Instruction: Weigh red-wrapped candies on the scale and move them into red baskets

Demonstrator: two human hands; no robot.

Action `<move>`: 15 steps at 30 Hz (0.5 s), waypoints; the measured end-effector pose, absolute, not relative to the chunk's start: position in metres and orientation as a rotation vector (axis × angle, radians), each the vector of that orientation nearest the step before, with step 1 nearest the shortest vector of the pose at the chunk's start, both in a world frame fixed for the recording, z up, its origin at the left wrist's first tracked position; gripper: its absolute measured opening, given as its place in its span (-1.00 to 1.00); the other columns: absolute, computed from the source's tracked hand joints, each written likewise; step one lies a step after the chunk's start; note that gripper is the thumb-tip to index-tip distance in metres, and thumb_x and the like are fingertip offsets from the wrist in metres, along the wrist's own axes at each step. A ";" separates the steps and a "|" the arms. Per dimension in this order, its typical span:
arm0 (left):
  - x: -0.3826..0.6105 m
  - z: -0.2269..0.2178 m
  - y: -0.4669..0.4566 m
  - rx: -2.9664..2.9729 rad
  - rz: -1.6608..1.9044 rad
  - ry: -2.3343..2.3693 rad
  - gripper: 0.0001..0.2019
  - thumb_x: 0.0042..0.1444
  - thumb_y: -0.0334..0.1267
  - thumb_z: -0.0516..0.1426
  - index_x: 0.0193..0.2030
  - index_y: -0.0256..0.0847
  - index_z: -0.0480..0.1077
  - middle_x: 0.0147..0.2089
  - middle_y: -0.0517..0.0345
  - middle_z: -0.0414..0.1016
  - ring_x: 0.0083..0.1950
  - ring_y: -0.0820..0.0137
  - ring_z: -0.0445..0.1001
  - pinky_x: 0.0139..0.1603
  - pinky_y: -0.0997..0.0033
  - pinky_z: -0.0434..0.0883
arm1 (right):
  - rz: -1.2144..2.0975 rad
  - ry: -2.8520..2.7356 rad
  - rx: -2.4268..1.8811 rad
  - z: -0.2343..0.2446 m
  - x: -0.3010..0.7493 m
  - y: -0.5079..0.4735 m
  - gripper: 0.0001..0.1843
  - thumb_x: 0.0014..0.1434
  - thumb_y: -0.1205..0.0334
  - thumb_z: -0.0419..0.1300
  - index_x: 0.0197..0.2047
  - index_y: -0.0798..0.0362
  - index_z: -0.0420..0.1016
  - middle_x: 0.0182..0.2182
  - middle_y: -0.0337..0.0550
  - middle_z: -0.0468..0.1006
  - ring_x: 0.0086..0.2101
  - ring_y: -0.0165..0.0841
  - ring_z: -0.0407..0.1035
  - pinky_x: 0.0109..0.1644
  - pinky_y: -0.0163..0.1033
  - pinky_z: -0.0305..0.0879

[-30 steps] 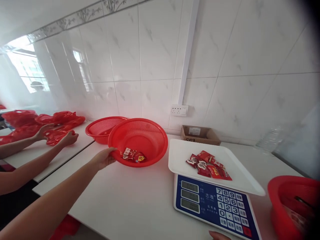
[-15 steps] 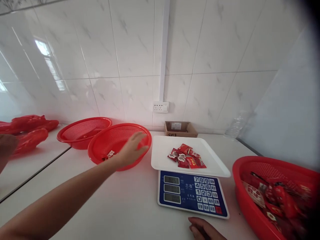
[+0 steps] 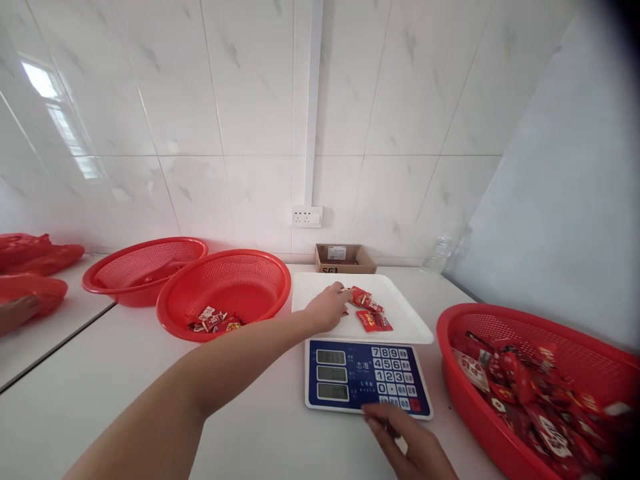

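My left hand (image 3: 327, 308) is over the left part of the white scale tray (image 3: 405, 313), its fingers closed around small dark red packets that it mostly hides. Several bright red packets (image 3: 370, 310) lie on the tray just right of these fingers. Below the tray is the blue scale panel (image 3: 360, 375) with three displays and a keypad. At the panel's front edge is my right hand (image 3: 407, 437), with fingers curled and tips together; what they hold, if anything, cannot be made out.
A red basket (image 3: 173, 313) holding several packets stands left of the scale, with another red basket (image 3: 103, 280) behind it. A fuller red basket (image 3: 457, 373) is at right. A cardboard box (image 3: 345, 260) sits by the wall. Far left, another person's hand (image 3: 17, 313) touches red bags (image 3: 47, 290).
My left hand has moved right, from above the near left basket to the tray, and closed on packets there. My right hand has come forward to the scale's edge. The view has shifted right.
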State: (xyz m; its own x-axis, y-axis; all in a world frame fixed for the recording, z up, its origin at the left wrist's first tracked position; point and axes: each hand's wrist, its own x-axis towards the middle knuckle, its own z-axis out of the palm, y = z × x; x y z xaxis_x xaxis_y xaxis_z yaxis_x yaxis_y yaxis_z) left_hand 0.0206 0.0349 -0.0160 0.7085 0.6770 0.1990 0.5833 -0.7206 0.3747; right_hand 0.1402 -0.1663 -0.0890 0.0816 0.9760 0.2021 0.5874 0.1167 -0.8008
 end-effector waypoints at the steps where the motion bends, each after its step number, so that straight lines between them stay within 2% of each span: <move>1: 0.017 -0.016 0.038 2.621 0.526 1.009 -0.69 0.14 -0.46 -0.02 0.00 -0.21 0.35 0.06 -0.04 0.30 0.05 0.27 0.35 0.09 0.29 0.29 | 0.565 -1.632 -1.565 -0.077 0.143 -0.160 -0.69 0.14 0.00 0.05 -0.25 -0.05 0.55 -0.28 -0.14 0.62 -0.26 -0.30 0.49 -0.20 -0.31 0.42; 4: 0.002 -0.011 0.044 2.556 0.696 1.070 -0.67 0.16 -0.49 -0.09 -0.03 -0.20 0.36 -0.03 0.02 0.33 -0.05 0.36 0.39 0.02 0.38 0.33 | 0.411 -1.659 -1.623 -0.046 0.150 -0.138 -0.67 0.18 0.02 -0.01 -0.21 -0.04 0.50 -0.21 -0.13 0.59 -0.20 -0.28 0.46 -0.14 -0.25 0.40; 7: -0.027 0.001 0.052 2.473 0.817 1.154 -0.60 0.17 -0.50 -0.11 0.08 -0.11 0.30 0.00 0.05 0.32 -0.09 0.39 0.40 -0.04 0.40 0.35 | 0.269 -1.655 -1.675 -0.026 0.156 -0.116 -0.68 0.19 0.05 -0.04 -0.18 -0.02 0.46 -0.19 -0.12 0.58 -0.20 -0.27 0.46 -0.13 -0.20 0.39; 10: -0.070 0.013 0.064 2.364 0.857 1.313 -0.48 0.14 -0.49 -0.09 0.25 -0.08 0.13 0.04 -0.03 0.28 -0.11 0.32 0.41 -0.10 0.34 0.36 | 0.219 -1.658 -1.714 -0.016 0.154 -0.094 -0.68 0.20 0.10 -0.06 -0.12 -0.02 0.44 -0.12 -0.11 0.54 -0.17 -0.27 0.44 -0.11 -0.17 0.39; 12: -0.099 0.018 0.073 2.269 0.850 1.430 -0.42 0.12 -0.44 -0.04 0.31 -0.12 0.01 0.08 -0.12 0.26 -0.12 0.27 0.42 -0.15 0.31 0.36 | 0.204 -1.727 -1.724 -0.013 0.147 -0.079 -0.67 0.20 0.15 -0.04 -0.07 0.01 0.43 -0.05 -0.09 0.50 -0.07 -0.25 0.39 -0.02 -0.14 0.34; 15: -0.132 0.017 0.073 2.141 0.820 1.535 -0.40 0.09 -0.29 0.07 0.29 -0.14 0.05 0.16 -0.20 0.22 -0.13 0.22 0.45 -0.17 0.30 0.36 | 0.178 -1.907 -1.721 -0.010 0.131 -0.055 -0.63 0.19 0.17 -0.01 0.02 0.04 0.41 0.04 -0.05 0.43 0.07 -0.22 0.28 0.11 -0.09 0.22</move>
State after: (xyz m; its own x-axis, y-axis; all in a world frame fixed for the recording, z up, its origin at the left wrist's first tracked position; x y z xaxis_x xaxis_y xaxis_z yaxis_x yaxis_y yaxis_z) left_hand -0.1316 0.0734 0.0172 0.2331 0.9431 0.2370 0.7213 -0.3311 0.6083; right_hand 0.1313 -0.0551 -0.0105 -0.0203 0.9497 0.3126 0.8755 0.1679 -0.4531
